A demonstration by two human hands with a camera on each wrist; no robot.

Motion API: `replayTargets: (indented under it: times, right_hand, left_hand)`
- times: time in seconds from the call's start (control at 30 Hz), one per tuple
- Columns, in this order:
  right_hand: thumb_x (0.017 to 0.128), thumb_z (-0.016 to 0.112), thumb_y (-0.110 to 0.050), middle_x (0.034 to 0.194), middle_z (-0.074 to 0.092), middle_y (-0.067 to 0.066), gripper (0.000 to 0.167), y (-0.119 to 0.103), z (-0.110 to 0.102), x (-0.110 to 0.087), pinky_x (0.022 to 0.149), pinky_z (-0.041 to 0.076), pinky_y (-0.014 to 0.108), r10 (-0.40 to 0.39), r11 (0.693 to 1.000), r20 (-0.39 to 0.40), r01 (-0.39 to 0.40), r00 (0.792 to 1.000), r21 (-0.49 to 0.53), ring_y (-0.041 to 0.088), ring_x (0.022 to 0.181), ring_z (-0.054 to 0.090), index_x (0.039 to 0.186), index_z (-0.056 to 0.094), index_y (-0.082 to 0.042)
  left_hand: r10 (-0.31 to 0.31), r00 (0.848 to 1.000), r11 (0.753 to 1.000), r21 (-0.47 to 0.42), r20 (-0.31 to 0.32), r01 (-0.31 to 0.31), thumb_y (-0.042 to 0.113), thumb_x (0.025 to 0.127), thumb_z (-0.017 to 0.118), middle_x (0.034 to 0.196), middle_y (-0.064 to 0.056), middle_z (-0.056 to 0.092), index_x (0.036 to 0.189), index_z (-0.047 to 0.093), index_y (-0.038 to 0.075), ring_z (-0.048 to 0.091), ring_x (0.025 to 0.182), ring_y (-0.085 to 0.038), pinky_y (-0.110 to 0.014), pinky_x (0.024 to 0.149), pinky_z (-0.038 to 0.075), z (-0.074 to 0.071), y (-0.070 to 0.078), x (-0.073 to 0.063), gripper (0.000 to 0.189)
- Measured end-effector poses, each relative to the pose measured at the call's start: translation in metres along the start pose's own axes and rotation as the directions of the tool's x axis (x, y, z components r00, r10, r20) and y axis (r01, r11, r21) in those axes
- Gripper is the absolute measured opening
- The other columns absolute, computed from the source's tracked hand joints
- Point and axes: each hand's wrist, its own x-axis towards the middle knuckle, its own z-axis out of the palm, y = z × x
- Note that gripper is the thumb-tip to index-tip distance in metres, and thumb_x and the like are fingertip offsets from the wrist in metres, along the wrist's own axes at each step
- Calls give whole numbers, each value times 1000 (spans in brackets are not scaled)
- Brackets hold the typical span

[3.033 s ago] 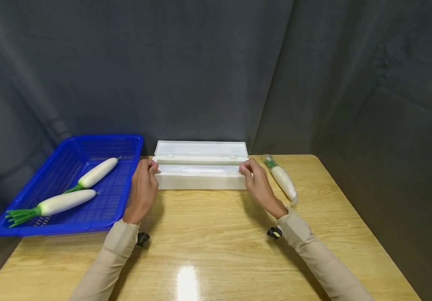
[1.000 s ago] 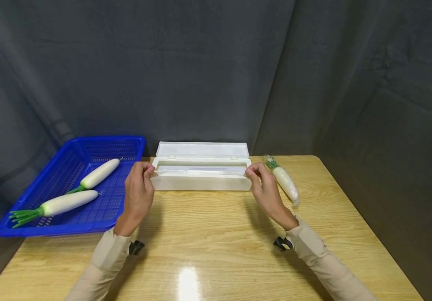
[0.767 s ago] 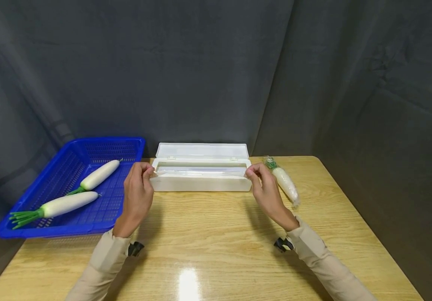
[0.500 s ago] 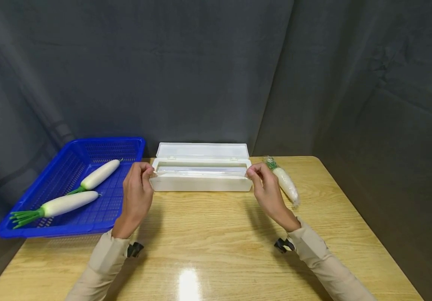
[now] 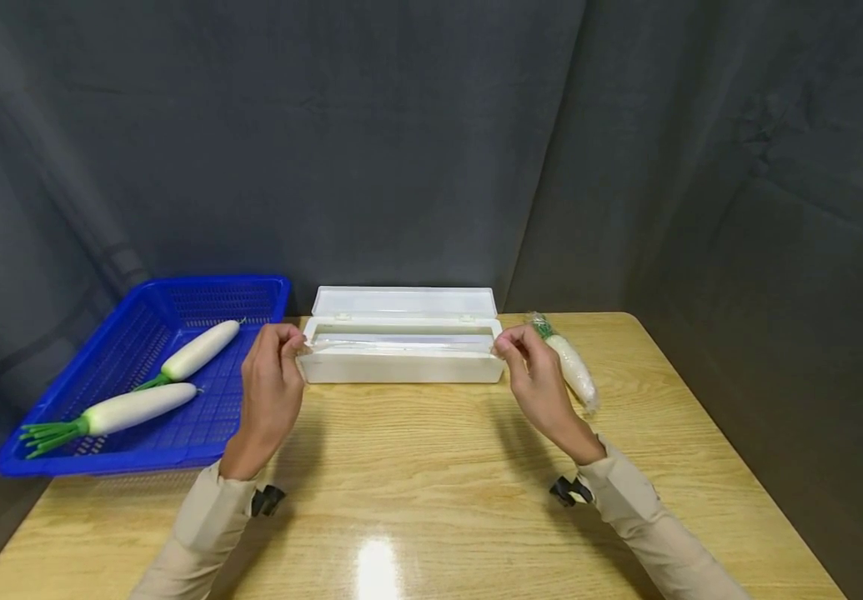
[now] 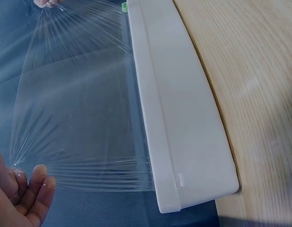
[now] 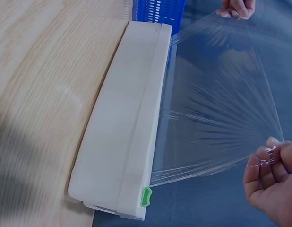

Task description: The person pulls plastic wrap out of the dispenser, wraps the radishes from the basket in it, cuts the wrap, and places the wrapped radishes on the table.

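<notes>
A white cling film dispenser point(image 5: 401, 368) sits at the table's far side with its lid point(image 5: 404, 302) raised. My left hand point(image 5: 272, 387) pinches one corner of the clear cling film point(image 6: 84, 104), and my right hand point(image 5: 539, 387) pinches the other corner. Both wrist views show the film stretched between my hands and the dispenser, creased in fans from my fingertips. A green slider point(image 7: 145, 196) shows at the dispenser's right end. Beside my right hand lies a daikon radish point(image 5: 572, 367) wrapped in film.
On the left stands a blue plastic basket point(image 5: 108, 463) with two unwrapped daikon radishes, an upper one point(image 5: 202, 348) and a lower one point(image 5: 138, 408). The wooden table point(image 5: 408, 483) ends against dark grey curtains point(image 5: 401, 150) behind and to the right.
Over three seconds both hands have moved apart and slightly toward me, pinching the film. In the last half second they have shifted only a little. Dispenser, basket and radishes stay in place.
</notes>
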Motion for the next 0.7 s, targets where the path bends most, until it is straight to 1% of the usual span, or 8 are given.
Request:
replayTargets:
  times: [0.17,0.3,0.4,0.47,0.57,0.63,0.7]
  right_hand:
    - [102,56,10,94,65,20,4,-3,-3,2,93,48,12,-11,1000,13,12,1000,-23,12,91,61,99,59,9]
    - [102,57,10,94,65,16,5,-5,-6,3,96,47,12,-15,998,29,17,999,-64,22,91,64,99,60,8]
    - [102,56,9,96,65,13,4,-7,-7,4,98,47,12,-10,997,38,12,999,-74,28,94,65,100,60,8]
    - [103,56,9,98,65,14,4,-8,-8,4,98,48,12,-8,998,44,11,999,-65,27,95,65,100,59,8]
    - [103,55,8,97,65,17,4,-10,-9,5,92,49,12,-19,998,45,21,999,-58,20,92,64,100,59,8]
    - [103,55,9,96,65,18,5,-10,-9,5,81,48,11,-25,998,44,27,999,-49,14,85,60,100,58,8]
    - [103,55,8,94,65,19,5,-11,-10,5,71,45,14,-20,999,49,21,999,-26,10,80,55,100,58,8]
  left_hand:
    - [-6,1000,1000,-17,2,6,-9,98,61,82,-21,60,95,58,-9,62,78,-35,-32,73,42,-2,2,0,5]
    - [-19,1000,1000,-23,0,19,-8,98,61,82,-21,62,95,58,-9,62,78,-35,-31,73,41,-4,5,2,5]
    - [-24,1000,999,-25,0,24,-8,99,61,81,-21,63,95,58,-9,62,78,-36,-30,73,41,-6,7,3,5]
    - [-24,1000,999,-26,1,24,-8,99,61,81,-21,63,95,58,-9,62,78,-35,-30,73,41,-7,8,4,5]
    - [-23,1000,999,-25,3,23,-9,98,61,80,-20,63,95,59,-8,62,78,-34,-29,73,41,-8,9,5,5]
    - [-23,1000,999,-24,3,23,-9,98,61,80,-19,63,94,59,-8,62,78,-33,-29,73,40,-8,10,5,5]
    - [-22,1000,1000,-22,1,22,-8,99,61,80,-18,63,94,59,-8,62,78,-34,-29,73,40,-9,12,5,5]
